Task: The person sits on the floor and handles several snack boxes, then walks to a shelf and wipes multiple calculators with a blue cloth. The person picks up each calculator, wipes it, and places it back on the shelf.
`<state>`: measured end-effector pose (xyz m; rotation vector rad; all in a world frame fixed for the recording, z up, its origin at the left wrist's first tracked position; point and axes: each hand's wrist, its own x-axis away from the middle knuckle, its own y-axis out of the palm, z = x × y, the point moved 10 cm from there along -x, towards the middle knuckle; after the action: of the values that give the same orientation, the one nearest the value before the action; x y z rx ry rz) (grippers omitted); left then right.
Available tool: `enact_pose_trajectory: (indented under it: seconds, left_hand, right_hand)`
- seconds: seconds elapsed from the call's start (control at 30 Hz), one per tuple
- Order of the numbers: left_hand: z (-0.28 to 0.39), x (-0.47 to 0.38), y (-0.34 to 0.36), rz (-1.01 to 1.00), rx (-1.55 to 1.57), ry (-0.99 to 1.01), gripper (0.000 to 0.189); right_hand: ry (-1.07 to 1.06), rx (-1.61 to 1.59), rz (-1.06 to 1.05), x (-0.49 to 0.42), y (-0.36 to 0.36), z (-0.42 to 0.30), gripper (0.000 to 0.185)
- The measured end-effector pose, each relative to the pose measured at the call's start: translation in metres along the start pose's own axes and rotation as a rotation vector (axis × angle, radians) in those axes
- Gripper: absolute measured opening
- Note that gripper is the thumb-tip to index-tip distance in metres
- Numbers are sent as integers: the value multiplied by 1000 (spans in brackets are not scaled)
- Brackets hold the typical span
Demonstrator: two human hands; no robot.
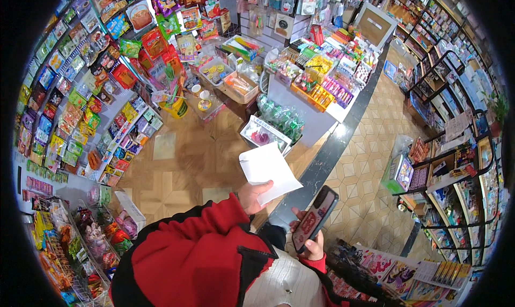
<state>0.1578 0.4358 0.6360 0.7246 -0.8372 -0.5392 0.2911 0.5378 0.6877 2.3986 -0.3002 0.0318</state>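
My left hand (253, 194) grips the lower left edge of a white sheet of paper (267, 168), thumb on top; the sheet hangs out in front of my red and black jacket. To its right, my right hand (312, 242) holds a smartphone (316, 218) in a dark-edged case with a red pattern, tilted, its camera side towards the view. Fingers wrap both long sides of the phone. Its screen is hidden. Paper and phone are apart. Just beyond the paper stands a white open box (263, 132) with a purple item in it, beside green-capped bottles (287, 120).
A counter (297, 102) loaded with small packaged goods stands ahead. Snack racks (80, 102) curve along the left, with wire baskets (68, 242) at lower left. Black-framed shelves (450, 170) line the right. Magazines (398, 271) lie at lower right. A yellow bucket (177, 108) stands near the snack rack.
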Motion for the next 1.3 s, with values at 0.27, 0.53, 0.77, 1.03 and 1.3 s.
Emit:
enact_pose_trajectory:
  seconds: [0.27, 0.53, 0.77, 1.03, 1.3]
  left_hand:
    - [-72, -41, 153, -443, 235, -288, 23]
    - [-125, -115, 219, -350, 348, -389, 32]
    - [-155, -194, 273, -322, 445, -572, 27]
    - [-164, -343, 355, -442, 593, -825, 24]
    - [-148, -488, 457, -594, 366, -745, 30]
  right_hand:
    - [91, 47, -346, -26, -47, -84, 91]
    - [93, 71, -317, -37, -148, -147, 78]
    - [91, 203, -111, -78, -237, -181, 60]
    - [-88, -43, -40, -183, -319, -287, 63]
    - [-271, -5, 185, -256, -404, -420, 53]
